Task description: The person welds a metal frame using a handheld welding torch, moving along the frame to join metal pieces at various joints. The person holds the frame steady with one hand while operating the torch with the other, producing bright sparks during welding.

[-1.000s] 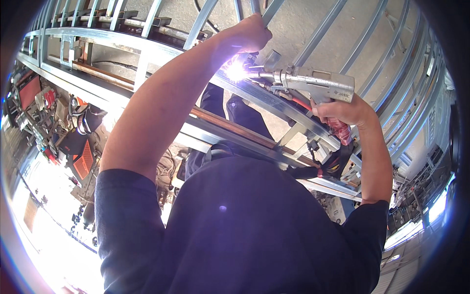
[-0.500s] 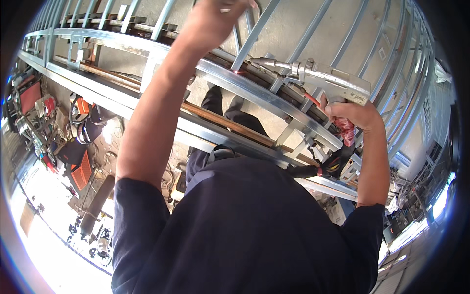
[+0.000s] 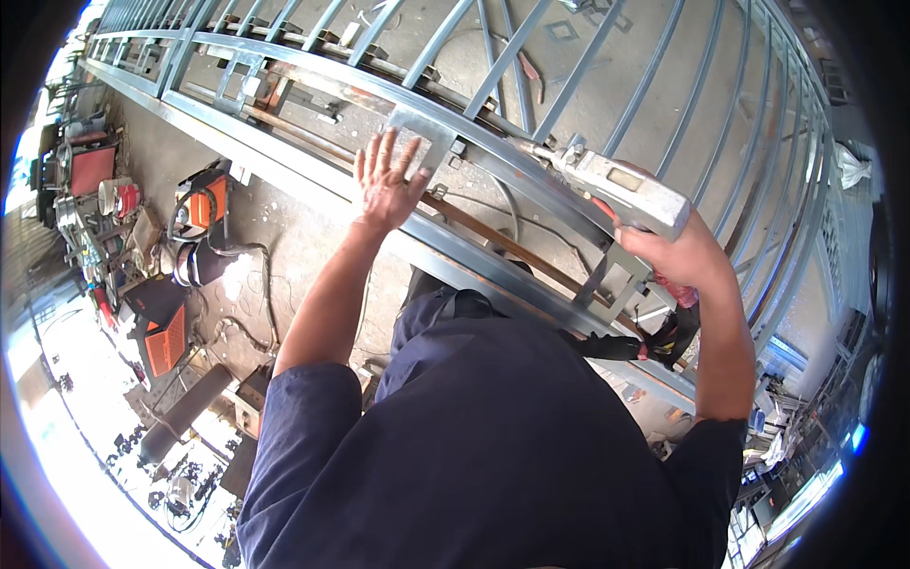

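- Welding gun (image 3: 627, 190) sits in the right hand (image 3: 680, 254), which grasps it, its nozzle (image 3: 540, 152) pointing leftward over the metal frame (image 3: 474, 131)
- Left hand (image 3: 387, 185) is released, fingers spread near the frame; I cannot tell whether it touches
- Orange-grilled box (image 3: 167, 351) lies well left of the left hand

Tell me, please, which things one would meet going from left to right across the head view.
Reddish panel → black box with an orange grille → left hand, its fingers spread → silver welding gun, gripped in the right hand → crumpled white bundle.
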`<move>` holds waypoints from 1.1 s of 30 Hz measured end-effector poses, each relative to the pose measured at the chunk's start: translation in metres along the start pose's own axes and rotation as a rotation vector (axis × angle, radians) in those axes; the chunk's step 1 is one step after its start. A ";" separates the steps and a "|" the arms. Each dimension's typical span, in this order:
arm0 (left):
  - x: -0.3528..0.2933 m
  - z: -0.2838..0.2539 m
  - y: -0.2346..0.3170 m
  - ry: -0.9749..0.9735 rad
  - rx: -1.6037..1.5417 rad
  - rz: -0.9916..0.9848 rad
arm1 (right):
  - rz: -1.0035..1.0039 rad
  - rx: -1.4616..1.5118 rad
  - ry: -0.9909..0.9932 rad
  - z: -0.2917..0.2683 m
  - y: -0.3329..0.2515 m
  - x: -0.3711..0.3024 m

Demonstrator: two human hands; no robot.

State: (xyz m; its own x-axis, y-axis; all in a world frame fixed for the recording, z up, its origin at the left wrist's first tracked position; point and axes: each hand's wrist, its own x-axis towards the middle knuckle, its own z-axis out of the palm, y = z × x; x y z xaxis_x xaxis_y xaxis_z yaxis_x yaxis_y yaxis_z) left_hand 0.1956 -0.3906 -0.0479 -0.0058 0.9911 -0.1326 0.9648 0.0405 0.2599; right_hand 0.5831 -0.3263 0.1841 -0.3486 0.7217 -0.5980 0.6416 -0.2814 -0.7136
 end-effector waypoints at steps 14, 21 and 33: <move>0.003 0.011 0.001 -0.098 0.012 0.109 | -0.005 0.026 0.234 0.133 -0.041 0.044; 0.005 0.001 -0.001 -0.113 0.021 0.119 | -0.020 -0.028 0.274 0.152 -0.060 0.053; 0.009 0.007 -0.005 -0.014 -0.134 -0.112 | 0.113 0.096 0.333 0.170 -0.065 0.030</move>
State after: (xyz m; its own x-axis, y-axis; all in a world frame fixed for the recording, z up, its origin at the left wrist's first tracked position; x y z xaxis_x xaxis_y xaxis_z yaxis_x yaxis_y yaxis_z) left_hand 0.1925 -0.3823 -0.0574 -0.1064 0.9777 -0.1808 0.9146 0.1676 0.3680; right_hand 0.4153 -0.3938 0.1503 -0.0278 0.8445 -0.5348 0.5911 -0.4175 -0.6901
